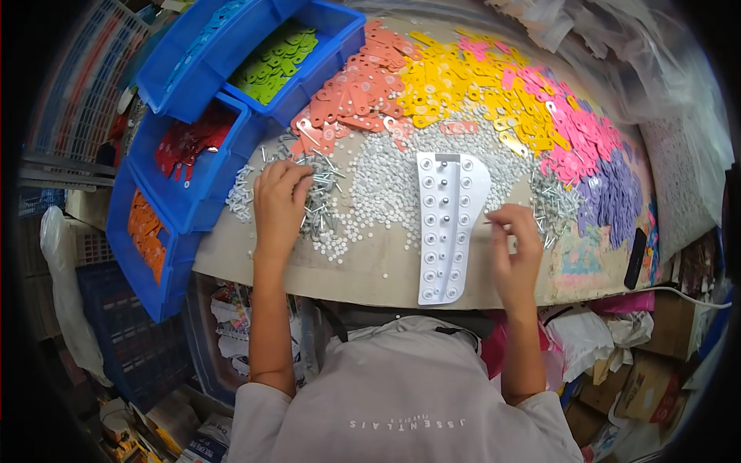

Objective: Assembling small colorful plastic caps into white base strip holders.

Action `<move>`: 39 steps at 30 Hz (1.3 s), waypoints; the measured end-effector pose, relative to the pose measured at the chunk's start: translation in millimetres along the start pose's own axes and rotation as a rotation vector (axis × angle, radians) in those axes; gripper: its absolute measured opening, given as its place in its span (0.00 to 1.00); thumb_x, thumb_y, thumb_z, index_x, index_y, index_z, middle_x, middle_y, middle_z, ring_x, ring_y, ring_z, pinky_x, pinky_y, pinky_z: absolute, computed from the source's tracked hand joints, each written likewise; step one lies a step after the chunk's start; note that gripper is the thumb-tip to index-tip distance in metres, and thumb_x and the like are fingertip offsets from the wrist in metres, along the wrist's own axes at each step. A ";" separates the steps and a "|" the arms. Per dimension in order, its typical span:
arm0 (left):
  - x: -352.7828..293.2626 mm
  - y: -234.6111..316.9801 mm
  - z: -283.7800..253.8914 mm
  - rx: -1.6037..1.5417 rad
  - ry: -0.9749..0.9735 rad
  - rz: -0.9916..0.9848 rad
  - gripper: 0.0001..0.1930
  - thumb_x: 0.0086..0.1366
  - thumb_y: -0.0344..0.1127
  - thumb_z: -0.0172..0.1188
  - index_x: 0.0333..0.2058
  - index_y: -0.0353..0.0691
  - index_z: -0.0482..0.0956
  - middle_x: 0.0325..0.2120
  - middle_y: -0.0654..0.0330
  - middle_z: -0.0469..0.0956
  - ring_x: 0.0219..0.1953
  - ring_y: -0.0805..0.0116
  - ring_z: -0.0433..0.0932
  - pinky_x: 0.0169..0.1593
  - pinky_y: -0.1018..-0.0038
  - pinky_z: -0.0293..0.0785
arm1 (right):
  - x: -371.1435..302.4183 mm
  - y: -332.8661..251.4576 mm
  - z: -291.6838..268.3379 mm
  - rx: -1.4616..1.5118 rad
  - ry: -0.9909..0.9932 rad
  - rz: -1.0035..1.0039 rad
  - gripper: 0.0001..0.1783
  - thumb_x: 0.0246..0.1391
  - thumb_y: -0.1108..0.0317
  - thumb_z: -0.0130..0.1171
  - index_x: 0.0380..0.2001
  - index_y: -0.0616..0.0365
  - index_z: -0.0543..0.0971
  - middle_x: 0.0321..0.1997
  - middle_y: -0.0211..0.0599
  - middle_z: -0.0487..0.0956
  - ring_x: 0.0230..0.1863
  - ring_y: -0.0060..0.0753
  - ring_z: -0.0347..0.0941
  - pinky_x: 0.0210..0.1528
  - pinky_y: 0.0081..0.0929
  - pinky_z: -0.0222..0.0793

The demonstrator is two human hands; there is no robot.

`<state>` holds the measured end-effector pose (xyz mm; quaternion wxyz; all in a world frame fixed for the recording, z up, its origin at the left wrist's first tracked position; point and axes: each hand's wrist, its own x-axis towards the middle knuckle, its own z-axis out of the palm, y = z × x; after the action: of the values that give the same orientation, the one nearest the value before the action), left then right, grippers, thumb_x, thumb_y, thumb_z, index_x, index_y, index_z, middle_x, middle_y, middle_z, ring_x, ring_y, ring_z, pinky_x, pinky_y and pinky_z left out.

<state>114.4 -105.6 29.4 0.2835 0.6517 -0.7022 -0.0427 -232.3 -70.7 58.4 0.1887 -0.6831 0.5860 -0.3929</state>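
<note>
My left hand point(280, 202) is over a pile of silver metal pins point(323, 202), its thumb and fingers curled together. What is between those fingertips, if anything, is hidden. To the right, my right hand point(515, 251) is closed in a pinch on a small thin metal pin point(488, 222). Between the hands lies a long white plastic tray point(475, 185), with a row of round cups down each side. Several silver pins point(445, 201) stand along its middle channel. Small white-grey round caps point(378, 181) are heaped around the tray's left and far sides.
Flat tabs with holes lie in coloured heaps at the back: coral point(359, 85), yellow point(440, 73), pink point(575, 131) and purple point(614, 197). More pins point(552, 204) lie right of my right hand. Blue bins point(204, 197) holding tabs line the left. A black object point(636, 248) rests at the right edge.
</note>
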 end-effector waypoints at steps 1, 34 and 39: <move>0.6 -0.1 0.4 -0.023 -0.008 -0.014 0.06 0.60 0.28 0.65 0.36 0.38 0.84 0.35 0.57 0.79 0.44 0.55 0.75 0.51 0.64 0.67 | -1.5 -6.9 5.0 0.083 -0.033 -0.007 0.05 0.58 0.80 0.56 0.37 0.63 0.78 0.40 0.38 0.79 0.41 0.33 0.75 0.43 0.27 0.68; -32.8 118.6 14.4 -0.583 -0.272 0.350 0.10 0.58 0.22 0.62 0.39 0.35 0.81 0.34 0.55 0.76 0.40 0.54 0.76 0.45 0.61 0.73 | -23.7 36.0 -39.0 -0.439 -0.200 0.074 0.08 0.53 0.79 0.60 0.38 0.61 0.78 0.40 0.42 0.74 0.48 0.48 0.69 0.52 0.39 0.65; -37.6 130.4 34.1 -0.605 -0.289 0.346 0.09 0.57 0.24 0.65 0.38 0.34 0.80 0.32 0.54 0.78 0.38 0.52 0.77 0.43 0.61 0.74 | -23.7 39.9 -36.4 -0.419 -0.199 0.073 0.07 0.55 0.80 0.59 0.38 0.63 0.77 0.40 0.44 0.75 0.47 0.48 0.69 0.51 0.37 0.66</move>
<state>-17.7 -61.6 44.1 0.3642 0.3973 -0.7904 -0.2912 -286.0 -50.5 44.8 0.1137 -0.7211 0.6575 -0.1865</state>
